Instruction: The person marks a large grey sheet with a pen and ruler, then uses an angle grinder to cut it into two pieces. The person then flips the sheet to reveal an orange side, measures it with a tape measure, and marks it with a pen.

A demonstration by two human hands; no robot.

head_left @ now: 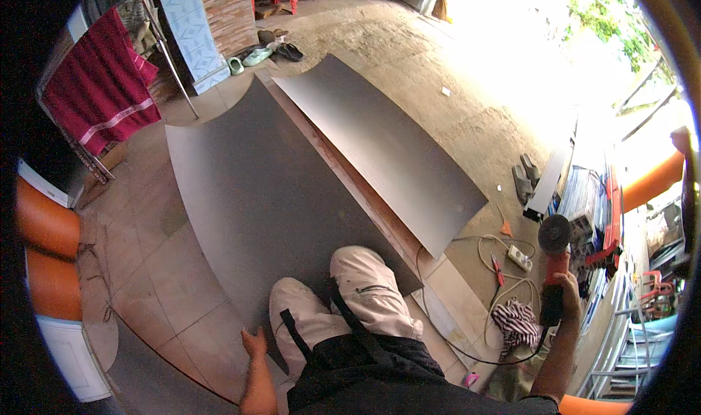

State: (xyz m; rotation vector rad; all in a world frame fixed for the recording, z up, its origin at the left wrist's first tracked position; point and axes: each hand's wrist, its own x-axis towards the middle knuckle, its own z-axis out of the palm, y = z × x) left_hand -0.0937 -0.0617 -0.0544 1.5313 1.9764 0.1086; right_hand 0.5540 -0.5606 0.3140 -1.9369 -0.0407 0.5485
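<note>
My right hand point(566, 289) grips an angle grinder point(556, 264) with a red and black body, raised on the right. Its dark round disc point(554, 232) points away from me, and a black cord runs down from its rear end. Low on the left, my left hand point(254, 340) has its fingers apart and nothing visible in them. It is beside the near edge of a large dark grey sheet point(270, 189) on which I kneel. A second grey sheet point(387, 152) lies beyond to the right, with a narrow gap between the two.
A power strip point(520, 258) with looping cable, red-handled pliers point(498, 269) and a striped cloth point(518, 321) lie on the right. Grey sandals point(524, 178) are near stacked metal profiles point(584, 203). A maroon towel point(102, 86) hangs on a rack at left. Shoes point(257, 56) lie by a tiled pillar.
</note>
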